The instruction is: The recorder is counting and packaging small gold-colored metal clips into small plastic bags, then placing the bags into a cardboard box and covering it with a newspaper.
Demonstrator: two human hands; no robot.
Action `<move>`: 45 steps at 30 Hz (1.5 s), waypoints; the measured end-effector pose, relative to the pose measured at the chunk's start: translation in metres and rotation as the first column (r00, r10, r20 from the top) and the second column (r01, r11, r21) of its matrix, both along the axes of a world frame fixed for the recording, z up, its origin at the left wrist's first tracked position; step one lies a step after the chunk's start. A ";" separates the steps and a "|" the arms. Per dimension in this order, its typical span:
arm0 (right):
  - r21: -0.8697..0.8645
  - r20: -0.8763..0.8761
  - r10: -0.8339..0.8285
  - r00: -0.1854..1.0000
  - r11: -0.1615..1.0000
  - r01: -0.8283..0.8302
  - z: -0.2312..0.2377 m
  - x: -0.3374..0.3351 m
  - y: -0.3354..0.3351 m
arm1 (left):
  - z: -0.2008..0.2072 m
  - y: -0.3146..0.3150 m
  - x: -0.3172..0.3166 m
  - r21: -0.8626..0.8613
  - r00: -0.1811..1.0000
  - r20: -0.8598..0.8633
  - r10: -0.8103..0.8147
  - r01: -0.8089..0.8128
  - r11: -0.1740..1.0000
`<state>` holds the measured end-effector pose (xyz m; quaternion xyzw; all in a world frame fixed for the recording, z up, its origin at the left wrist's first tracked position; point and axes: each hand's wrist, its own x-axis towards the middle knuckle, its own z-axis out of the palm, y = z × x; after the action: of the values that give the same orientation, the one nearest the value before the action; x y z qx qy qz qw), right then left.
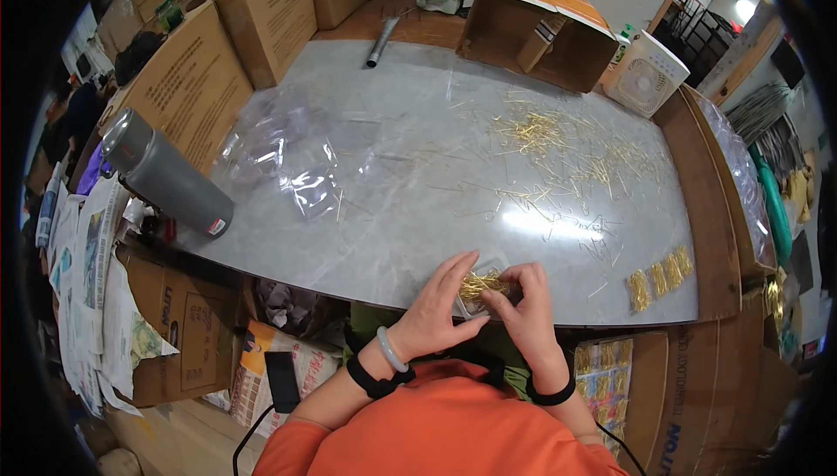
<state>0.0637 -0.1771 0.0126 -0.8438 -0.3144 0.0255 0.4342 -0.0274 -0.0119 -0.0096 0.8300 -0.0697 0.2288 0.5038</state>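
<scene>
At the near edge of the table, a clear plastic packet (472, 306) lies between my hands, with a bundle of gold wire hooks (481, 285) in its mouth. My left hand (436, 306) holds the packet's left side, its fingers along it and its thumb at the near side. On the right, my right hand (526, 309) is closed at the bundle, thumb and fingers pressed on the hooks. Its fingertips partly cover the wires. Farther off, loose gold hooks (534, 133) lie in a tangled heap and spread across the right half of the table.
Small gold bundles (660, 278) lie at the right edge of the grey table (401, 241). Clear plastic bags (296, 158) cover the left part. A grey flask (170, 175) stands at the left edge. An open cardboard box (497, 36) and a white fan (646, 75) stand at the back.
</scene>
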 end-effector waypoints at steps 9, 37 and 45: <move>0.113 0.237 -0.024 0.971 0.994 -0.003 -0.002 -0.005 -0.008 | -0.008 -0.001 0.004 0.100 0.997 -0.045 0.059 -0.054 0.994; 0.121 0.114 0.091 0.989 0.987 -0.105 0.001 0.002 -0.017 | -0.009 0.002 0.004 0.166 0.998 0.062 0.012 -0.022 0.986; -0.062 0.232 0.225 0.946 0.974 -0.216 0.003 0.004 -0.023 | 0.000 0.001 0.002 0.082 1.000 -0.009 0.012 -0.012 0.997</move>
<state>0.0673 -0.2003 0.0151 -0.8080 -0.4559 -0.0219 0.3725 -0.0254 -0.0111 -0.0093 0.8514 -0.0717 0.2250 0.4683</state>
